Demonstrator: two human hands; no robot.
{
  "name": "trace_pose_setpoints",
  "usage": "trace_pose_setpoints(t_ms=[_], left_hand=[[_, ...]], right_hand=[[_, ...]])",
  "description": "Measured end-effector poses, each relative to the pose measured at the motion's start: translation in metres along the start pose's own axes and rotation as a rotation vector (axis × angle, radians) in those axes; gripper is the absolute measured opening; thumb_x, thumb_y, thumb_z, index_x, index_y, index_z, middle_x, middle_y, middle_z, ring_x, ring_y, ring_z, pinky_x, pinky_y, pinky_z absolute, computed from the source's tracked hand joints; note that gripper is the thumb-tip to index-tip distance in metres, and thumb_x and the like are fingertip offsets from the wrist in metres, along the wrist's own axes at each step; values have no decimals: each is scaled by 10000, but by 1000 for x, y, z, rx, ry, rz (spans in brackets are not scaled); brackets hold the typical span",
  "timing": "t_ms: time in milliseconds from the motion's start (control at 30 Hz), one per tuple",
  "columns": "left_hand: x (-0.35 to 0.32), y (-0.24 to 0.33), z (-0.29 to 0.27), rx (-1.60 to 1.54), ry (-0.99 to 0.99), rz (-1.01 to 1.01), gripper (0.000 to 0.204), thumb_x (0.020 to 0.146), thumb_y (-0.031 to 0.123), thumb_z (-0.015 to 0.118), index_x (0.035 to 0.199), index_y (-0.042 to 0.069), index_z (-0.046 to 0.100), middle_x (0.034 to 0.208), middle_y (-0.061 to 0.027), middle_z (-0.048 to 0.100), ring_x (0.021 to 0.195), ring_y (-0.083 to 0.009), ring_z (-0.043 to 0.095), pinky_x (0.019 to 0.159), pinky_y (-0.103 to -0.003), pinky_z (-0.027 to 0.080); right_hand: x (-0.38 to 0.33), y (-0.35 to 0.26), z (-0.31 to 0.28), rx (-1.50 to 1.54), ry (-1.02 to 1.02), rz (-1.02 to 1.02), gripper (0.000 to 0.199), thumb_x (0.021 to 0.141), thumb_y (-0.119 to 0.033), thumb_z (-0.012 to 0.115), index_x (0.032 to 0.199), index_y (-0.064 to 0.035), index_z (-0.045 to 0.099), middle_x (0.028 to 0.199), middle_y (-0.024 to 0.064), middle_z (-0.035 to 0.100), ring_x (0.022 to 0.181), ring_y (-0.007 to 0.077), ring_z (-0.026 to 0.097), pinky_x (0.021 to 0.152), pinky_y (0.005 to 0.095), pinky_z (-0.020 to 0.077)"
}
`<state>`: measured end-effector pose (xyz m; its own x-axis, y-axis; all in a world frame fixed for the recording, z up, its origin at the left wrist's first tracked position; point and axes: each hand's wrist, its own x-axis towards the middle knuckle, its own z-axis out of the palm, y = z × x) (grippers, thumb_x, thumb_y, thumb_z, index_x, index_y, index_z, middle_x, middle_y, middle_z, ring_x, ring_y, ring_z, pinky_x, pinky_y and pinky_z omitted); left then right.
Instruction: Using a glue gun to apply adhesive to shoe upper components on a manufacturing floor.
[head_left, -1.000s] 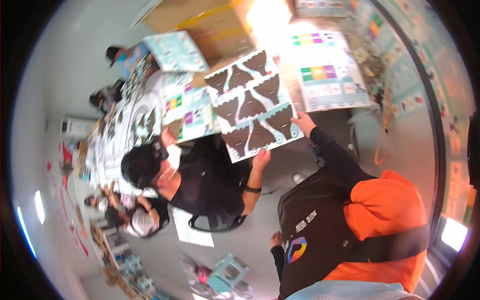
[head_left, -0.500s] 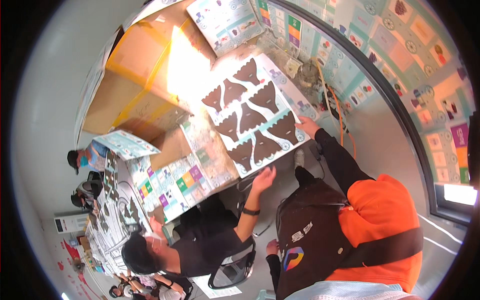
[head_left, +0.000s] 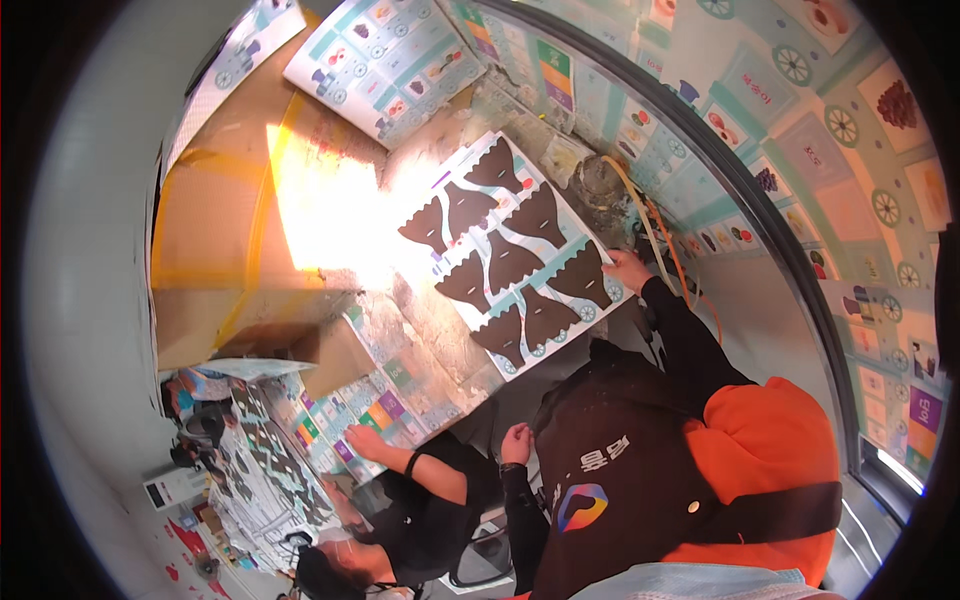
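Note:
A large printed sheet (head_left: 515,287) carries several dark brown bucket-like shapes with scalloped tops and lies on the worktable. My right hand (head_left: 628,270) grips its right edge, with fingers and thumb closed on the border. Away from the table, in front of my black apron, my left hand (head_left: 517,443) hangs in the air with curled fingers and nothing visible in it.
A seated co-worker in black has a hand (head_left: 370,443) on colourful printed sheets (head_left: 330,418) at left. A big taped cardboard box (head_left: 215,220) stands beyond, in glaring sunlight. A printed board (head_left: 385,75) leans at the back. An orange cable (head_left: 672,240) runs behind the table.
The view has shifted. The co-worker's hand has left the near corner of the dark-shaped sheet and moved left onto the other sheets. My left hand has risen slightly; my right stays on the edge.

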<state>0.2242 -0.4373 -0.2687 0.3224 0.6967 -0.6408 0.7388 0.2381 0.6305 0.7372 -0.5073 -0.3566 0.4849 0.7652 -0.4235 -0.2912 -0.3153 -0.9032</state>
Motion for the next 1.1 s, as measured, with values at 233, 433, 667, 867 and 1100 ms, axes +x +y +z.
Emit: trace_pose_setpoints(t_ms=[233,433,667,867,1100], left_hand=[[52,71,-8,-1,-71,4,247,979,171,616,1169,17,645,926,-66,716,735,-110,662,674,-253,525],[89,99,6,100,-74,173,259,963,183,621,1160,18,654,900,-87,713,770,-171,668,709,-327,530],[116,209,86,468,-131,756,308,868,74,622,1173,43,596,1085,-191,607,1031,-392,594,878,-454,494],[147,260,140,451,-50,813,452,852,98,658,1289,102,542,1131,-196,563,1092,-414,553,905,-473,480],[165,261,156,492,22,690,489,841,75,642,1311,155,531,1098,-160,549,1044,-379,573,861,-464,499]], right_hand=[[-11,-38,-5,-151,51,-21,397,1028,-185,562,1372,3,495,1316,188,583,1175,317,590,974,483,493],[-83,-73,-33,-814,654,-117,575,795,-110,728,1326,-41,517,1351,245,511,1215,424,519,899,484,482],[-71,-59,-53,-1325,543,105,847,759,-33,700,1503,-54,298,1424,263,404,1282,439,459,985,490,476],[-76,-72,-54,-1102,546,-51,557,811,-56,617,1348,-16,476,1203,238,583,1088,402,594,883,429,510],[-128,-134,-7,-5,85,385,389,813,-130,626,1187,-32,588,817,26,635,739,102,628,536,314,544]])
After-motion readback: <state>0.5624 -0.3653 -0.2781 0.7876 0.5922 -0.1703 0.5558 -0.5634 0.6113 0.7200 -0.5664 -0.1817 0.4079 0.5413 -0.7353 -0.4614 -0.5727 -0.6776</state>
